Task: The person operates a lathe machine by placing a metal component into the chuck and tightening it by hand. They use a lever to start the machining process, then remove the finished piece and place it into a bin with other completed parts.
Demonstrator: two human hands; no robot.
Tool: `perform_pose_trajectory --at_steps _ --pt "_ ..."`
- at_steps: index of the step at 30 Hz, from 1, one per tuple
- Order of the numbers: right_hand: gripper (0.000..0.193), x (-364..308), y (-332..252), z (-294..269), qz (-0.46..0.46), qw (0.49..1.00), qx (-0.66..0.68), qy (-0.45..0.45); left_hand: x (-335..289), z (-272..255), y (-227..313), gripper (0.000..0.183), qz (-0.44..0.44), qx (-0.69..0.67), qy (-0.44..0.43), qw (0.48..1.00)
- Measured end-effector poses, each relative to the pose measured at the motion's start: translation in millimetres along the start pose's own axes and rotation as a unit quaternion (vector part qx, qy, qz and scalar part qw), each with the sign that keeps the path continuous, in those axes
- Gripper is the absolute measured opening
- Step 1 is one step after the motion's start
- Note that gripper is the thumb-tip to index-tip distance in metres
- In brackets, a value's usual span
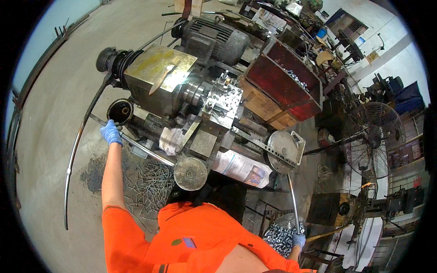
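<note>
The person in the orange shirt has the left hand wrapped around the left lever, while the right hand looks closed on the low end of the right lever (finger detail's too tiny there to swear by). Both levers stick out from the near side of the lathe-type machine. Doing this well probably comes down to smooth, even pressure, no yanking, and both hands well clear of the bright ringed spindle. Material-wise it's a fun mix: slick polished steel on the levers, a dull scuffed round disc, a boxy headstock with yellowish smears, a grimy ribbed motor, a worn red bin, wiry tangled scrap on the floor, and shiny chunky metal parts heaped by the right hand.
</note>
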State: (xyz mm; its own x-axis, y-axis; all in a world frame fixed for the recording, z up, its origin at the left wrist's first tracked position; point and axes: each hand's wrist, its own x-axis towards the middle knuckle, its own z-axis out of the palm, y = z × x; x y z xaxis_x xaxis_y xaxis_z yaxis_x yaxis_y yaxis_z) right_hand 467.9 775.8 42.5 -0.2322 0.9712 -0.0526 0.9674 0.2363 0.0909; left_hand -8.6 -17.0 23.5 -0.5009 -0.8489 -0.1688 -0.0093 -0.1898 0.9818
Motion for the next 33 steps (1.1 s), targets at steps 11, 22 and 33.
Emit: perform_pose_trajectory --at_steps 11,22,33 --pt "0.047 8.7 12.6 11.6 -0.025 0.999 -0.041 -0.004 0.7 -0.2 -0.1 0.012 -0.012 -0.035 0.000 0.999" --pt "0.044 -15.9 -7.2 -9.7 0.011 0.999 -0.017 -0.026 0.6 -0.1 -0.5 0.012 -0.006 -0.036 -0.001 0.999" --pt "0.049 -0.9 13.5 13.4 -0.009 0.999 -0.031 0.004 0.2 2.0 -1.1 0.012 -0.009 -0.043 -0.004 0.999"
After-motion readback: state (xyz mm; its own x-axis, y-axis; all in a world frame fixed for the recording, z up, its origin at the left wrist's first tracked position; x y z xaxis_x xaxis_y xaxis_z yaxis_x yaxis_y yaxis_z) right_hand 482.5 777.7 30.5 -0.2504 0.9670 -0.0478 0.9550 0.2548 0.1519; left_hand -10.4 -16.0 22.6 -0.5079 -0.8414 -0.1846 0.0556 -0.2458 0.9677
